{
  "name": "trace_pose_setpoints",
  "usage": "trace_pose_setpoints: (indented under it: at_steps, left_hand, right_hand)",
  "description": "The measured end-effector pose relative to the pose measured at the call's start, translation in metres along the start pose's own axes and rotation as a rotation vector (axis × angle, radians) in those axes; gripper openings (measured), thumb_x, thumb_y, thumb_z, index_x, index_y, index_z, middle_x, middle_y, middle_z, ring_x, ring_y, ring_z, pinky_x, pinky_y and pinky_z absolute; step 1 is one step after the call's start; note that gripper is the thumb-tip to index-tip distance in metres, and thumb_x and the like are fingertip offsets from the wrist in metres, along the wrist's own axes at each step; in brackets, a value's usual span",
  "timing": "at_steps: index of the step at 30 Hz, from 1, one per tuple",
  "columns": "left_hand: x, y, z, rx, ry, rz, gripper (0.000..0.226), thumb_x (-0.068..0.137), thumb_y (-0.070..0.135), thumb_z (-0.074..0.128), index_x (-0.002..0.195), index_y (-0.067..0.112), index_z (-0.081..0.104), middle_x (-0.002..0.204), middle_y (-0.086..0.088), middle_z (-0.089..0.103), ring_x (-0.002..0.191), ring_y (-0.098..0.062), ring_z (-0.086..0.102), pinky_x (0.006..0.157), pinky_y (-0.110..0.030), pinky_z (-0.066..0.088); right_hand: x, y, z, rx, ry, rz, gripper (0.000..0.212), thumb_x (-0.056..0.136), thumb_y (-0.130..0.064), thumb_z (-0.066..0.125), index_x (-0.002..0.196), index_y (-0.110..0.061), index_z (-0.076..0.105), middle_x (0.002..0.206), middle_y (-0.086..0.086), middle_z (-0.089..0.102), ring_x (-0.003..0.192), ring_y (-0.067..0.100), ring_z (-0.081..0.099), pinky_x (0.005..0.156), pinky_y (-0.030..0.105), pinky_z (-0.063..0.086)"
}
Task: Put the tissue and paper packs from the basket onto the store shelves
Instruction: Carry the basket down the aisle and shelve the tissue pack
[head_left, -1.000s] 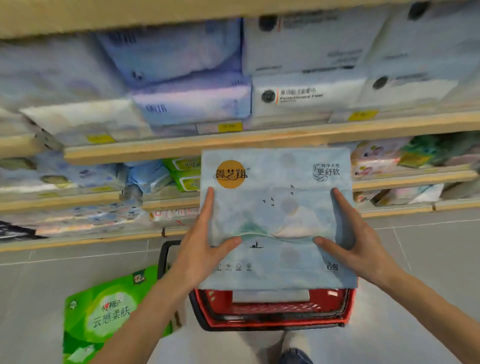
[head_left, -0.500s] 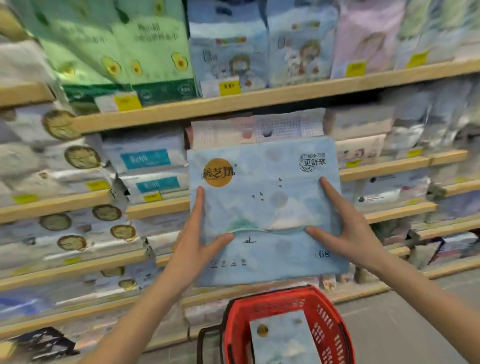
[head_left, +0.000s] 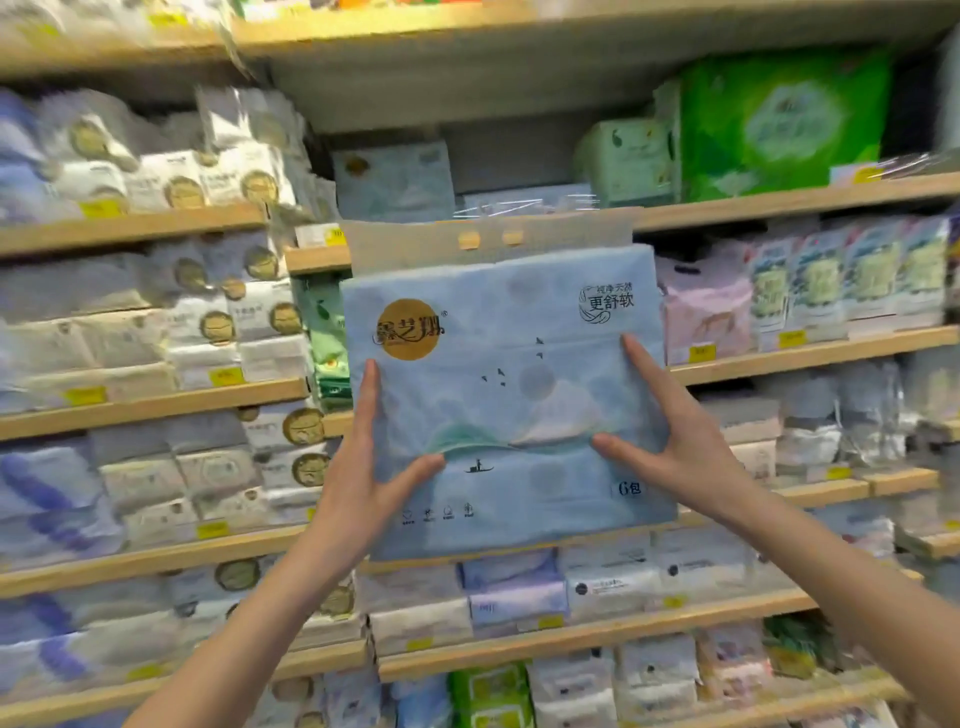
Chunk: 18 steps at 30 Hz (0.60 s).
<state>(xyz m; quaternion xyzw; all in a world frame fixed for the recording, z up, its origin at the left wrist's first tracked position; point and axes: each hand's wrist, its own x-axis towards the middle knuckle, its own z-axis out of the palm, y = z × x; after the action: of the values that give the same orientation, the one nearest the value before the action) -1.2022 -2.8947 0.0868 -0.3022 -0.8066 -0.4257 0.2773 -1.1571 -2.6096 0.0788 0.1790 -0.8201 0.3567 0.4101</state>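
Note:
I hold a flat light-blue tissue pack (head_left: 509, 374) upright in front of the shelves; it has a gold round logo, a boat drawing and a clear hang flap on top. My left hand (head_left: 363, 478) grips its lower left edge with the thumb across the front. At the lower right edge my right hand (head_left: 670, 447) grips the same way. A matching blue pack (head_left: 392, 179) stands on the shelf just above and behind, with a dark gap to its right. The basket is out of view.
Wooden shelves (head_left: 779, 200) fill the whole view, packed with white, blue, pink and green tissue packs. A large green pack (head_left: 779, 124) and a pale green one (head_left: 626, 156) stand at the upper right. Yellow price tags line the shelf edges.
The view has tilted up from the floor and the red basket to the upper shelves. The blue pack has risen with both hands still holding it the same way.

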Motion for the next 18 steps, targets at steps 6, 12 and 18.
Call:
trace_pose_setpoints:
  at_steps: [6,12,18]
  left_hand:
    - [0.024,0.015,-0.034,0.002,0.089,0.053,0.101,0.069,0.046,0.064,0.141,0.049,-0.006,0.153,0.013,0.02,0.138,-0.01,0.03,0.109,-0.031,0.031]
    - [0.061,0.008,-0.047,0.012,0.168,0.118,0.102,0.071,0.045,0.071,0.138,0.057,-0.006,0.137,0.038,0.018,0.132,-0.004,0.036,0.1,-0.025,0.038]
    - [0.118,0.004,-0.043,0.064,0.257,0.188,0.099,0.072,0.044,0.067,0.137,0.055,-0.006,0.141,0.035,0.018,0.134,-0.001,0.03,0.107,-0.027,0.032]
  right_hand:
    - [0.044,-0.019,0.002,0.017,0.034,-0.118,0.084,0.071,-0.048,0.063,0.138,-0.052,0.012,0.133,-0.031,0.03,0.127,-0.004,0.035,0.106,0.015,0.025]
    - [0.093,-0.014,0.012,0.019,0.072,-0.198,0.085,0.073,-0.04,0.065,0.135,-0.057,0.009,0.138,-0.012,0.037,0.126,-0.002,0.034,0.101,0.002,0.022]
    - [0.158,0.012,0.017,0.063,0.121,-0.312,0.086,0.074,-0.035,0.066,0.142,-0.042,0.013,0.139,-0.002,0.039,0.129,0.001,0.034,0.105,0.006,0.021]
